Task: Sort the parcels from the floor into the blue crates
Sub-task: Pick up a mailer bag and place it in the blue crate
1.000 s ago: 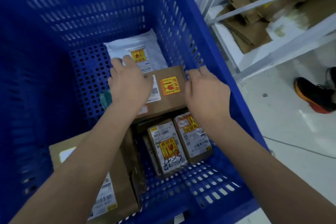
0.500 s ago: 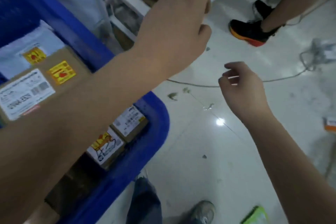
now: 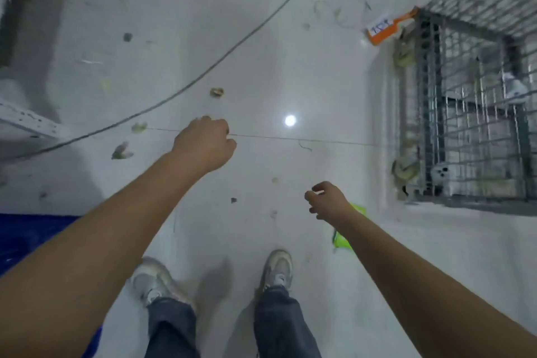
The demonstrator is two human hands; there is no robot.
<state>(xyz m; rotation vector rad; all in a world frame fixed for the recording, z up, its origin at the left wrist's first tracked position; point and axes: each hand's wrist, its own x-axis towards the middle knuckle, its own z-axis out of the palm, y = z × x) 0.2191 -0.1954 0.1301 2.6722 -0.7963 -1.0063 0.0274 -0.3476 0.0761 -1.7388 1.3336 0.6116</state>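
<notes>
White floor (image 3: 290,73) fills my view; my left hand (image 3: 203,144) and right hand (image 3: 327,202) hang above it, fingers loosely curled, holding nothing. Blue crate (image 3: 26,235) near left.

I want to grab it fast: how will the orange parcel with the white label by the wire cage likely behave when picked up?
The orange parcel looks thin and flat, so probably light and somewhat floppy rather than stiff. Lying flat on the glossy floor, it may slide when pushed and need an edge lifted first. It rests beside the wire cage, which could crowd the fingers.
</notes>
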